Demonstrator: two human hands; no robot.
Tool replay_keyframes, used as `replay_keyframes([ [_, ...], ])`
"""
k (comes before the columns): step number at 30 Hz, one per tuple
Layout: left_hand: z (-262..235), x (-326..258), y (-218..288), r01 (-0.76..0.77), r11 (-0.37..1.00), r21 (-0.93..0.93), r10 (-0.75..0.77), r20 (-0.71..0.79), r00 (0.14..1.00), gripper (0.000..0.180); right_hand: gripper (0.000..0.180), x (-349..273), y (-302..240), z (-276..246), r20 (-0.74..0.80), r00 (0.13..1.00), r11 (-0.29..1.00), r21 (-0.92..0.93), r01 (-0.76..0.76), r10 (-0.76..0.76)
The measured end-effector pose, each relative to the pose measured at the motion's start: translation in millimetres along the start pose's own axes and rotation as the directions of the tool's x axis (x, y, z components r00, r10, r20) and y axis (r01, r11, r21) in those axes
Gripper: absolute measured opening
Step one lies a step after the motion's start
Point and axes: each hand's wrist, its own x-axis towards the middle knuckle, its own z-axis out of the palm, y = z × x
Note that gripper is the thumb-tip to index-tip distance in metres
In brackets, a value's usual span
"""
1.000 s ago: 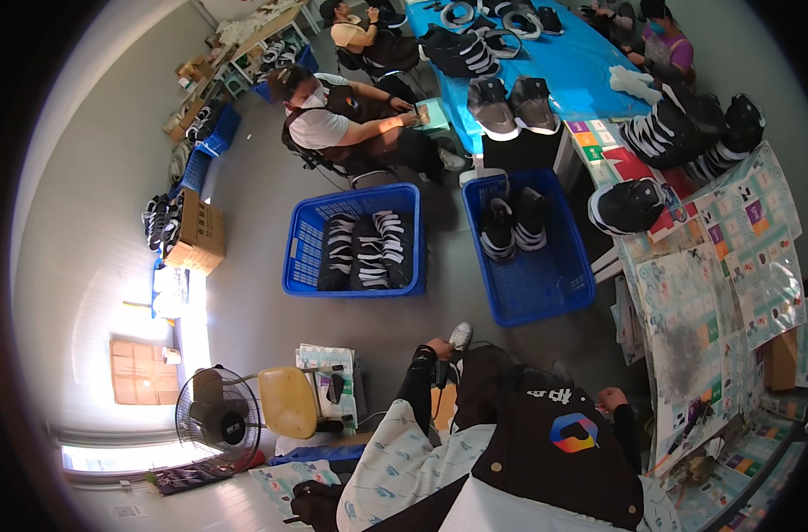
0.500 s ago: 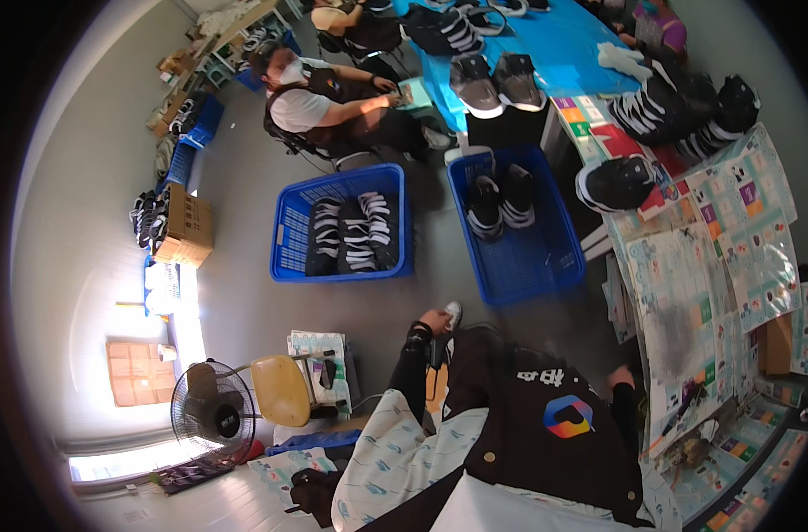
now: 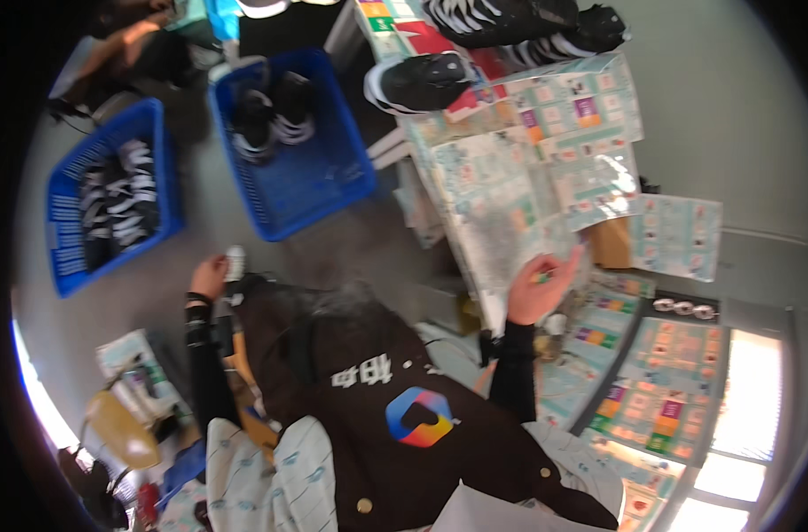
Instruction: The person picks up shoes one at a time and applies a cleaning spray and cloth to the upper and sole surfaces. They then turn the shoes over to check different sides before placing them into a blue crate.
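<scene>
My right hand [image 3: 543,288] is raised over the near edge of the paper-covered worktable [image 3: 488,191]. Its fingers are spread, slightly blurred, and I see nothing held in them. Down at the left, my left hand [image 3: 209,277] hangs beside my knee, close to a white shoe [image 3: 235,263] on my foot. The fingers of that hand are small and smeared, so their grip does not show. A dark apron [image 3: 368,346] covers my lap. On the table, beyond my right hand, rests a black-and-white sneaker [image 3: 422,82].
More black sneakers [image 3: 502,19] stand at the table's far end. On the floor, one blue crate [image 3: 333,173] holds a pair of sneakers, and another blue crate [image 3: 60,239] holds several. A yellow chair [image 3: 120,433] is at lower left. Another person's arm [image 3: 111,49] shows at upper left.
The view has swung to the right, so the crates and table sit farther left. My right hand has risen from beside the apron to above the table edge. My left hand stays by the knee.
</scene>
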Motion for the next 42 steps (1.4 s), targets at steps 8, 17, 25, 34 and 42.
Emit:
replay_keyframes([
  [8,11,-42,33,0.096,0.991,-0.088,-0.107,-0.131,0.986,0.035,0.025,-98,43,49,0.625,0.761,0.967,-0.035,0.252,-0.176],
  [17,1,-86,-28,0.214,0.97,-0.112,-0.215,0.004,0.977,0.043,0.015,-146,79,113,0.862,0.44,0.968,-0.231,-0.097,0.25],
  [25,-193,-49,-30,0.038,0.985,0.168,-0.02,-0.108,0.994,0.038,0.016,-203,-29,163,0.9,0.378,0.954,-0.114,-0.277,0.217],
  [34,-228,-37,19,0.149,0.963,0.225,-0.12,-0.138,0.983,0.043,0.021,-227,13,150,0.908,-0.029,0.694,-0.339,-0.635,0.417],
  [42,-107,-31,78,0.07,0.986,0.154,-0.07,-0.007,0.998,0.044,0.013,-223,103,155,0.892,-0.224,0.63,-0.438,-0.642,0.392],
])
